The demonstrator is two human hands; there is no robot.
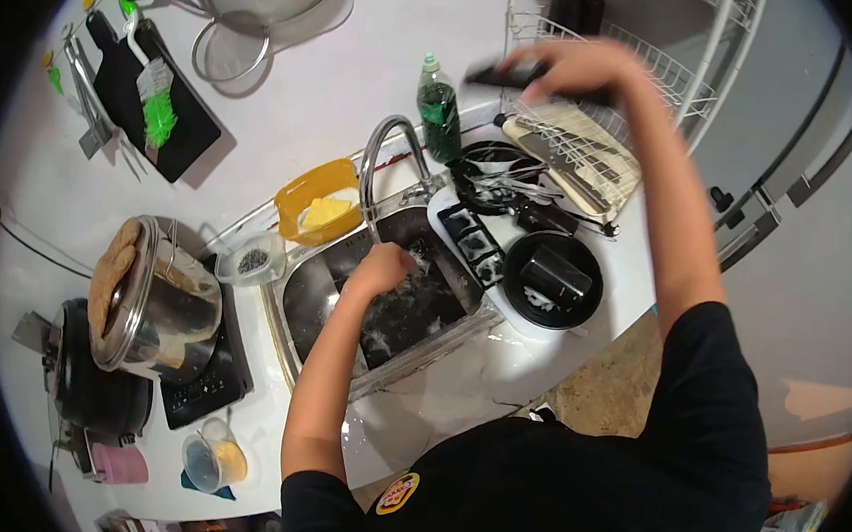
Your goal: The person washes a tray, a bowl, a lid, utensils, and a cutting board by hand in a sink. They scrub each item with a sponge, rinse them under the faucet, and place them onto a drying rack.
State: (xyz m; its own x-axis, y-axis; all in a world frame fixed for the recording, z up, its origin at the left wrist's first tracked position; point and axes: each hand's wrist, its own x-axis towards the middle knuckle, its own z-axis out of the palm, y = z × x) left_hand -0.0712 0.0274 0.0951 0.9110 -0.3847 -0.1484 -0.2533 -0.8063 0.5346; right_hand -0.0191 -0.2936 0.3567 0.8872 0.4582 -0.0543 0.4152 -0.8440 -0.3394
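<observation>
My left hand is over the sink, just below the curved metal faucet. Its fingers are curled, and I cannot tell what, if anything, they hold. Wet dark surfaces with white suds show in the basin around it. Raised at the back right, my right hand grips a black, flat-looking object, blurred by motion, in front of the white wire rack. Below that hand lie a black pan with soapy cutlery and a cutting board with a knife.
A black bowl with a black cup in it stands right of the sink, beside a soapy black tray. Green dish soap and a yellow basin stand behind. A steel pot is at left.
</observation>
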